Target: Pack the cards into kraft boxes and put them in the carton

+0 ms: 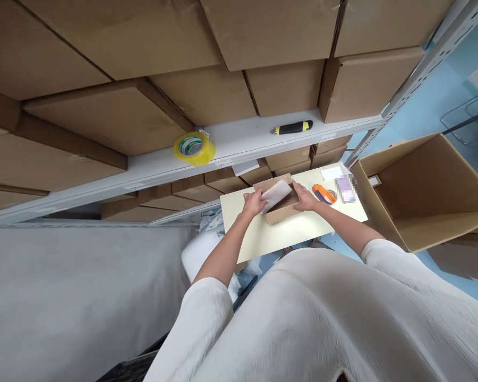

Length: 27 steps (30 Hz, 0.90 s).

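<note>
Left hand [254, 202] has its grip closed on the left end of a white packet [276, 194], which lies tilted in a small open box [279, 201]. Right hand [305, 198] is pressed flat against the box's right wall, fingers bent around it. The box sits on a pale counter [287, 233], near its far edge. At 3 o'clock from the box lies an orange cutter [324, 193], with white slips [331, 173] beyond it. At 10 o'clock, on the shelf [239, 146], sits a yellow tape roll [194, 147]; at 12 o'clock, a black-yellow knife [293, 127]. A large open carton [422, 191] stands far right.
</note>
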Motion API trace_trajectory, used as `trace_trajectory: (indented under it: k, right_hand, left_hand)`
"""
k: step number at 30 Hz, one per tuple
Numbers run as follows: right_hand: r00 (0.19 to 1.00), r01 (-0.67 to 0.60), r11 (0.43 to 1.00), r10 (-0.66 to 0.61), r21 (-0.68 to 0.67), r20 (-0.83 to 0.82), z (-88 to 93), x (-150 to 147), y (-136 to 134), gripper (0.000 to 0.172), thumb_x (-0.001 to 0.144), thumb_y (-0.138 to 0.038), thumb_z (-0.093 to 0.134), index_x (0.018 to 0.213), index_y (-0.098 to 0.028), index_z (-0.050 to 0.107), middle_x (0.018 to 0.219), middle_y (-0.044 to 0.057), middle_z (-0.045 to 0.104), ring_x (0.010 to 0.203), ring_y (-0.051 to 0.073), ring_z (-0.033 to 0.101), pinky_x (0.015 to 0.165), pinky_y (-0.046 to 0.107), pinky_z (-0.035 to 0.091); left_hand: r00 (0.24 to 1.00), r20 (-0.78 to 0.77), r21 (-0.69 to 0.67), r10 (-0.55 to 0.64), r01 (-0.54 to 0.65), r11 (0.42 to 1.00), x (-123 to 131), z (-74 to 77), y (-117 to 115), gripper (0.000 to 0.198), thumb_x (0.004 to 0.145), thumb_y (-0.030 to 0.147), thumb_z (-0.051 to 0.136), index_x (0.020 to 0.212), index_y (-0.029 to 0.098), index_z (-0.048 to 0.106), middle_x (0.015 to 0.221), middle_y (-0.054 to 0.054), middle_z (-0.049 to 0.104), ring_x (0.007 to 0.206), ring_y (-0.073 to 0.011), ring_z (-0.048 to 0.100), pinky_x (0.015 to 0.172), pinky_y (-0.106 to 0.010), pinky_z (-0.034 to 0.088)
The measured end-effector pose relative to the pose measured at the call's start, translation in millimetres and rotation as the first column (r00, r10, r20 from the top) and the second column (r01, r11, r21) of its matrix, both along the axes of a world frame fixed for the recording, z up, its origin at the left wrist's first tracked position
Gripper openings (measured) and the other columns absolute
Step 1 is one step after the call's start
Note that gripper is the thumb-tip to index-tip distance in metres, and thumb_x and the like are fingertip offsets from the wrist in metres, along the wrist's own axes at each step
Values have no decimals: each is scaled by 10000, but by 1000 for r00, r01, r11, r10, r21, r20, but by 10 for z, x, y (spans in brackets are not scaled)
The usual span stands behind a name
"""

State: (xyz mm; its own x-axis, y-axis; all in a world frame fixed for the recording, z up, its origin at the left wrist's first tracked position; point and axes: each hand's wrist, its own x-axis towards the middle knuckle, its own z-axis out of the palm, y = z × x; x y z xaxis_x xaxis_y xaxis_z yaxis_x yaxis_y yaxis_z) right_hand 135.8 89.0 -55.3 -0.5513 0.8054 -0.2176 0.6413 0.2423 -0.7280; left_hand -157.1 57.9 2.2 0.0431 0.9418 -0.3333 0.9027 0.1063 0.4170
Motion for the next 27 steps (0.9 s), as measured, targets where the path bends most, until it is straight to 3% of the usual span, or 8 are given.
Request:
trace_trajectory:
  k: [5, 8, 11, 15, 19, 21, 24, 27]
  right_hand:
    - [1000, -25, 999, 25, 26, 2, 3, 35, 41, 1400, 752, -264, 894, 1808, -232, -24, 1788, 203, 313, 1674, 392, 254, 1332, 566, 331]
    - [999, -37, 999, 36, 31, 19, 41, 48, 60, 1373, 760, -270, 890, 1811, -261, 7, 1771, 185, 354, 1658, 391, 287, 1316, 563, 352]
    - [998, -35, 999, 33, 34, 55, 87, 53, 65, 1337, 776, -287, 880, 1813, -257, 36, 1760, 189, 373, 1631, 404, 332, 1291, 568, 375]
    - [996, -27, 998, 23, 50, 90, 124, 82, 69, 1303, 789, -319, 869, 1811, -269, 61, 1775, 184, 359, 1608, 422, 364, 1270, 605, 380]
    - [988, 61, 994, -73, 88, 134, 109, 188, 79, 1177, 831, -409, 833, 1796, -274, 173, 1834, 167, 234, 1652, 446, 273, 1309, 668, 296]
    - [981, 147, 984, -159, 102, 115, 93, 261, 86, 1080, 878, -451, 769, 1786, -271, 214, 1824, 164, 254, 1650, 440, 281, 1310, 684, 298]
    - [957, 291, 955, -291, 57, -1, 77, 359, 104, 940, 941, -462, 655, 1770, -262, 258, 1744, 176, 401, 1543, 396, 470, 1264, 643, 414]
    - [902, 419, 903, -426, -90, -70, 81, 413, 143, 812, 971, -442, 573, 1723, -241, 344, 1605, 174, 565, 1274, 319, 693, 1130, 545, 570]
  left_hand:
    - [990, -9, -67, -143, 142, 988, 83, -76, 136, 321, 872, 315, 783, 1163, 244, 668, 976, -55, 786, 1097, -356, 705, 1127, -480, 345]
    - [985, 58, 24, -164, 163, 986, 104, -102, 128, 285, 918, 304, 723, 1196, 256, 684, 1188, -84, 790, 1210, -355, 678, 1129, -487, 348]
    - [991, 101, 160, -82, 65, 985, 63, -129, 57, 235, 989, 269, 608, 1207, 248, 693, 1303, -118, 754, 1296, -356, 637, 1134, -508, 367]
    - [983, 164, 242, 86, -125, 962, -74, -226, -98, 257, 995, 230, 568, 1225, 238, 684, 1342, -145, 703, 1317, -365, 615, 1127, -538, 428]
    - [924, 302, 247, 237, -315, 916, -217, -408, -303, 325, 957, 209, 601, 1278, 229, 648, 1369, -148, 636, 1161, -314, 679, 1098, -518, 504]
    - [881, 386, 209, 275, -373, 904, -269, -508, -419, 351, 949, 205, 601, 1297, 232, 624, 1363, -135, 625, 1070, -268, 699, 1060, -484, 541]
    - [832, 458, 112, 313, -403, 908, -324, -642, -593, 417, 916, 162, 588, 1325, 240, 590, 1308, -108, 652, 995, -223, 701, 1002, -434, 572]
    - [822, 469, -1, 324, -366, 931, -356, -730, -750, 589, 852, 130, 628, 1422, 247, 537, 1320, -105, 657, 1002, -210, 700, 975, -414, 584]
